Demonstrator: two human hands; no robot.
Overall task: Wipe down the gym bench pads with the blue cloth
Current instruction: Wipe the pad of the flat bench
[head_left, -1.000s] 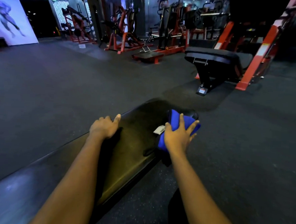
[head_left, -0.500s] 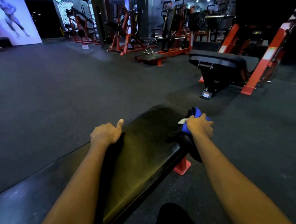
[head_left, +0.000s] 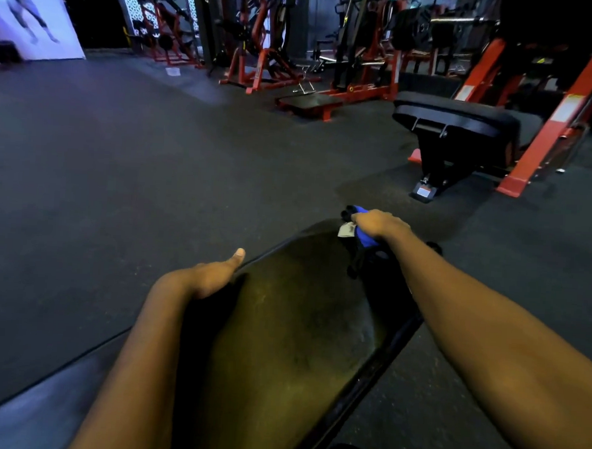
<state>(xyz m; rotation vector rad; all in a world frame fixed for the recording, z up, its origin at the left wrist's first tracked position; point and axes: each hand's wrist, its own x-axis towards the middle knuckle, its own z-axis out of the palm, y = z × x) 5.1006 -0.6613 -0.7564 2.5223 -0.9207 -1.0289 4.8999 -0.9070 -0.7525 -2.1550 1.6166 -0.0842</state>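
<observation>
- Head view puts our right grip (head_left: 378, 225) at about one o'clock. Its fingers are clenched round the bunched blue cloth (head_left: 364, 239), knuckles up, and a small white tag (head_left: 346, 229) pokes out on the nine o'clock side.
- We see the cloth touching the far end of the table pad (head_left: 299, 327), toward its right corner. Something dark hangs just below the hand, and we cannot tell whether it is cloth or shadow.
- Our left grip (head_left: 206, 278) rests on the pad's left edge, at ten o'clock from the pad's middle, with the thumb straight and pointing to one o'clock. The fingers drop over the rim out of sight, so we cannot tell whether it clasps the edge or only leans on it.
- We judge the step in hand to be wiping this pad's far end, with the left arm bracing.
- For the next move, we think the cloth should be spread flatter and pressed down. It can then be drawn back toward six o'clock along the right side.
- Dark rubber floor (head_left: 118, 180) lies all round. A second black bench (head_left: 464, 123) stands well apart at two o'clock, and red machines (head_left: 262, 57) stand at twelve.
</observation>
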